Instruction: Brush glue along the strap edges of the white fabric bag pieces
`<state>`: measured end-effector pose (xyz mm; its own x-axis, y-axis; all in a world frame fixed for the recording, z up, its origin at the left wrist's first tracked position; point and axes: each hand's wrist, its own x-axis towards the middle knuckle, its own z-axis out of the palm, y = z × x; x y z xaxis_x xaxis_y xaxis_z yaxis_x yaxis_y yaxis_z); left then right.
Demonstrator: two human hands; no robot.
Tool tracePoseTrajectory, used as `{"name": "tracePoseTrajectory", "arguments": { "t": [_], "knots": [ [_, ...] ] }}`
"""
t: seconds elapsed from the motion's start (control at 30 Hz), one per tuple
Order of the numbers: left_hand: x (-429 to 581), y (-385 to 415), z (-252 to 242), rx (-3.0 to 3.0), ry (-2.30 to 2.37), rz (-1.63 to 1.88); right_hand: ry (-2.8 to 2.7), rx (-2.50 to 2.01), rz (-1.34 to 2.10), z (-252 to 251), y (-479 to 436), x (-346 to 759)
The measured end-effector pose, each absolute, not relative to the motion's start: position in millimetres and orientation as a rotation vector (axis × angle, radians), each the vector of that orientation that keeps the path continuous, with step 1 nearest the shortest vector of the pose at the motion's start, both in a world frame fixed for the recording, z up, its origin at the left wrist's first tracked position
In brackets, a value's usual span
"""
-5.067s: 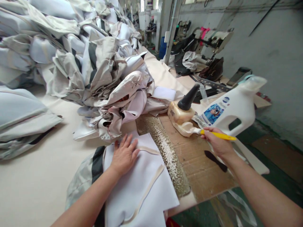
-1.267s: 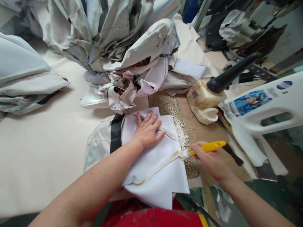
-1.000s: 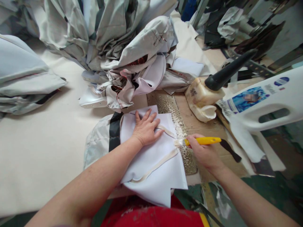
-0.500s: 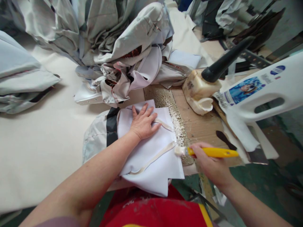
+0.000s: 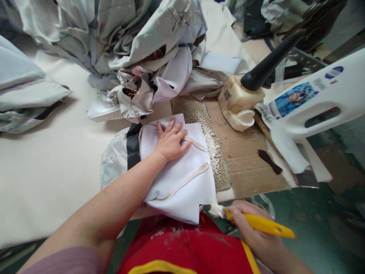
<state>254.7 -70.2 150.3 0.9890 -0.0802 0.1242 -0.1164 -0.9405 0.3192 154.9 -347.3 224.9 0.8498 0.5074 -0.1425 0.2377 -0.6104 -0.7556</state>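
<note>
My left hand (image 5: 172,142) lies flat with fingers spread on a white sewn piece (image 5: 182,179). Two cream strips run across that piece toward its right edge, and a grey part with a black band (image 5: 134,146) extends from its left side. In my right hand (image 5: 253,224) is a paintbrush (image 5: 265,226) with a yellow handle. Its whitish bristles are at the lower right corner of the white piece; whether they touch it I cannot tell. Under the piece's right edge runs a strip crusted with dried residue (image 5: 212,152).
A cut-open plastic container (image 5: 239,102) holding a black tube stands on cardboard (image 5: 242,156) at the right. Nearby are a large white jug (image 5: 336,95) and a small dark flat piece (image 5: 269,161). Heaped grey and white sewn pieces (image 5: 154,42) fill the back.
My right hand has brought the brush down toward me, along the piece's right edge to its lower corner. My left hand stays flat in place; the view has shifted slightly.
</note>
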Motion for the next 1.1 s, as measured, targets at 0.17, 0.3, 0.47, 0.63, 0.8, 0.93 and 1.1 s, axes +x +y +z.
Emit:
{"name": "tracePoseTrajectory", "arguments": {
  "t": [0.17, 0.3, 0.47, 0.63, 0.8, 0.93, 1.1],
  "knots": [
    [255.8, -69.9, 150.4, 2.822, -0.136, 0.135, -0.453, -2.155, 0.333, 226.2, -354.0, 163.5],
    [255.4, -66.8, 161.7, 2.841, -0.14, -0.009, -0.551, -2.147, 0.512, 223.2, -360.2, 168.7],
    [210.1, -71.1, 206.7, 2.886, -0.116, -0.141, -0.412, -2.184, 0.169, 226.6, -369.1, 187.6],
    [128.5, -85.3, 240.9, 2.794, -0.307, -0.619, -0.479, -2.13, 0.234, 205.7, -349.6, 219.1],
    [92.6, -91.9, 228.9, 2.726, -0.292, -0.879, -0.535, -2.141, 0.102, 183.4, -331.8, 250.7],
    [92.8, -95.7, 219.6, 2.757, -0.245, -0.857, -0.619, -2.114, 0.092, 182.3, -326.9, 261.9],
    [90.5, -96.7, 207.4, 2.757, -0.241, -0.776, -0.747, -2.094, 0.044, 176.2, -319.4, 274.0]
  ]
}}
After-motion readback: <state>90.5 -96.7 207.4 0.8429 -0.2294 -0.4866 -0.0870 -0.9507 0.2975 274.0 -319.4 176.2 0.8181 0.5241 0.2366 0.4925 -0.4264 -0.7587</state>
